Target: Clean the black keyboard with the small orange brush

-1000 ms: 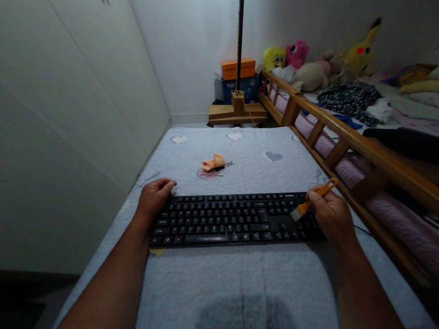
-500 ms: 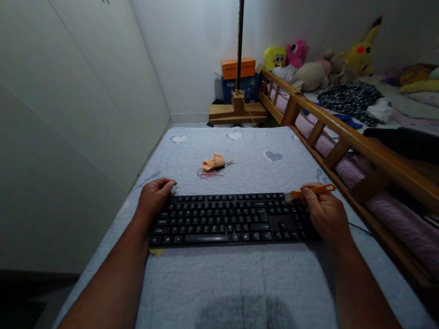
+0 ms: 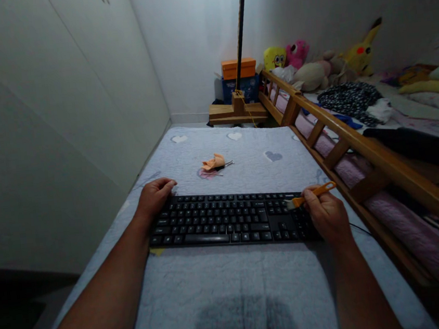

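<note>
A black keyboard (image 3: 213, 217) lies flat across the bed. My left hand (image 3: 155, 196) is at its back left corner, fingers curled and pressed together against that end; the fingertips' undersides are hidden. In my right hand (image 3: 325, 210) is a small brush with an orange handle (image 3: 316, 192), pinched between thumb and fingers. Its pale bristles (image 3: 289, 205) touch or hover just over the keys near the number pad, which the hand partly covers. Beyond the keyboard lie a crumpled orange cloth (image 3: 214, 161) and thin metal tools (image 3: 229, 163).
A light blue quilted cover (image 3: 232, 283) spreads under everything. Along the right runs a wooden bed rail (image 3: 341, 128), with plush toys and clothes behind it. A white cabinet (image 3: 62, 123) stands on the left. At the back is a wooden stand (image 3: 237, 111) with boxes.
The brush's bristle end has moved slightly down toward me over the keys, and its handle has tilted. My left hand and the keyboard have stayed put.
</note>
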The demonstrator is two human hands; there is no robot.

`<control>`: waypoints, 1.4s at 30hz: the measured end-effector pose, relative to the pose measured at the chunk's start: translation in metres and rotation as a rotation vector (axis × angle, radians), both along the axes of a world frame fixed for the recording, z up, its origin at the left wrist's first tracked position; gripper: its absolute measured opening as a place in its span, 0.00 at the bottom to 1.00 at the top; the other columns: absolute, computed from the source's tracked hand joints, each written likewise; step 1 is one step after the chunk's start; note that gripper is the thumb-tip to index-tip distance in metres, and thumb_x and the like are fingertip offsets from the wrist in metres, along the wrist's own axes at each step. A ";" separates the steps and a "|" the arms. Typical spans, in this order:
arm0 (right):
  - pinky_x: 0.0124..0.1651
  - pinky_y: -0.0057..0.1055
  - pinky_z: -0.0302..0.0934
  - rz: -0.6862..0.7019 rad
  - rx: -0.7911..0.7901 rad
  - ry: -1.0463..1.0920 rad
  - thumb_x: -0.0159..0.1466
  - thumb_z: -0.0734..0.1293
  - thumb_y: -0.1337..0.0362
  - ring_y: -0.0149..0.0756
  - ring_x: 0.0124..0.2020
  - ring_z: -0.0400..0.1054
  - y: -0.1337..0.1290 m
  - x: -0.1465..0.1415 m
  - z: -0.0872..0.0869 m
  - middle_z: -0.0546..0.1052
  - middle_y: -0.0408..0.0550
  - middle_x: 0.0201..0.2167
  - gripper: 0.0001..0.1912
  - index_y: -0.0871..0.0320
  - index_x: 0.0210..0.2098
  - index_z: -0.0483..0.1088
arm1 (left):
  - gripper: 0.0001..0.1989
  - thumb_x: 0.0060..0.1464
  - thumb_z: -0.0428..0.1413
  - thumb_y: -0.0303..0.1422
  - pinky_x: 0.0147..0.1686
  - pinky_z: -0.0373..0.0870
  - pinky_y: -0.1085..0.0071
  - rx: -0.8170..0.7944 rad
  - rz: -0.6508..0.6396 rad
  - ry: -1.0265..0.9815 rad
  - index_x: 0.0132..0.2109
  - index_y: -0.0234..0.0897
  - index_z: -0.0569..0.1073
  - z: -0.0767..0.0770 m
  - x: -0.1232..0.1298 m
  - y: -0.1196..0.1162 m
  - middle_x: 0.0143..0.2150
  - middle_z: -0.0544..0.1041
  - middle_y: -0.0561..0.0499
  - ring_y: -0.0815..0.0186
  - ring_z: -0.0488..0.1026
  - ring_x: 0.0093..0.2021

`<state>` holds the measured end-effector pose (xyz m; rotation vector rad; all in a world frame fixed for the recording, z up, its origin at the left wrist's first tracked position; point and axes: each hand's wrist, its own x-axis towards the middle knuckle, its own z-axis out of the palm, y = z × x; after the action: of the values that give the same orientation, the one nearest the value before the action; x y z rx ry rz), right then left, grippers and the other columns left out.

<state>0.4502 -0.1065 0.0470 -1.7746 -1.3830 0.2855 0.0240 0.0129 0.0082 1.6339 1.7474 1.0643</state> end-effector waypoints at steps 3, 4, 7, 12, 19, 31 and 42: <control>0.31 0.33 0.61 0.029 -0.017 -0.020 0.63 0.60 0.46 0.39 0.23 0.68 -0.001 0.001 0.003 0.72 0.44 0.19 0.22 0.56 0.30 0.73 | 0.18 0.47 0.57 0.48 0.33 0.69 0.66 -0.009 0.000 -0.002 0.32 0.37 0.79 0.001 0.000 0.000 0.23 0.75 0.53 0.62 0.70 0.27; 0.31 0.33 0.61 0.042 -0.022 -0.022 0.63 0.60 0.46 0.39 0.23 0.67 -0.002 0.001 0.003 0.72 0.44 0.19 0.21 0.56 0.29 0.73 | 0.18 0.47 0.57 0.48 0.33 0.69 0.66 -0.008 0.003 -0.001 0.31 0.37 0.79 0.001 0.000 0.000 0.23 0.75 0.53 0.62 0.70 0.26; 0.30 0.32 0.60 0.076 -0.035 -0.017 0.63 0.59 0.47 0.39 0.24 0.68 -0.003 0.003 0.005 0.72 0.44 0.19 0.20 0.55 0.28 0.71 | 0.18 0.46 0.57 0.48 0.34 0.69 0.66 0.000 0.003 -0.004 0.32 0.38 0.79 0.001 0.000 0.000 0.23 0.75 0.53 0.62 0.70 0.27; 0.31 0.32 0.59 0.129 -0.076 0.022 0.62 0.59 0.48 0.39 0.25 0.68 -0.004 0.005 0.007 0.72 0.44 0.20 0.19 0.55 0.26 0.69 | 0.19 0.46 0.56 0.48 0.34 0.68 0.66 -0.003 0.000 0.001 0.33 0.37 0.80 -0.001 0.000 0.000 0.23 0.75 0.53 0.62 0.71 0.27; 0.28 0.31 0.57 0.238 -0.185 0.198 0.59 0.63 0.50 0.35 0.23 0.63 -0.004 0.009 0.005 0.68 0.42 0.19 0.16 0.55 0.23 0.67 | 0.20 0.47 0.56 0.49 0.33 0.67 0.67 -0.009 -0.003 0.004 0.33 0.37 0.81 0.000 -0.001 0.000 0.23 0.75 0.53 0.63 0.70 0.27; 0.35 0.34 0.61 -0.077 0.073 0.110 0.65 0.62 0.46 0.40 0.29 0.69 0.001 0.015 -0.005 0.74 0.46 0.24 0.20 0.57 0.34 0.73 | 0.18 0.47 0.57 0.48 0.35 0.68 0.65 0.004 0.004 0.013 0.32 0.38 0.80 -0.001 -0.001 0.001 0.24 0.76 0.53 0.62 0.70 0.27; 0.31 0.32 0.59 -0.011 -0.031 -0.052 0.62 0.59 0.48 0.40 0.25 0.69 -0.003 0.016 0.001 0.72 0.45 0.20 0.20 0.56 0.27 0.72 | 0.18 0.48 0.57 0.48 0.35 0.68 0.66 0.001 -0.005 0.015 0.32 0.37 0.80 -0.001 -0.002 0.000 0.24 0.75 0.54 0.62 0.70 0.28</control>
<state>0.4663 -0.1097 0.0481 -1.8255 -1.4116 0.2579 0.0224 0.0133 0.0068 1.6502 1.7510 1.0540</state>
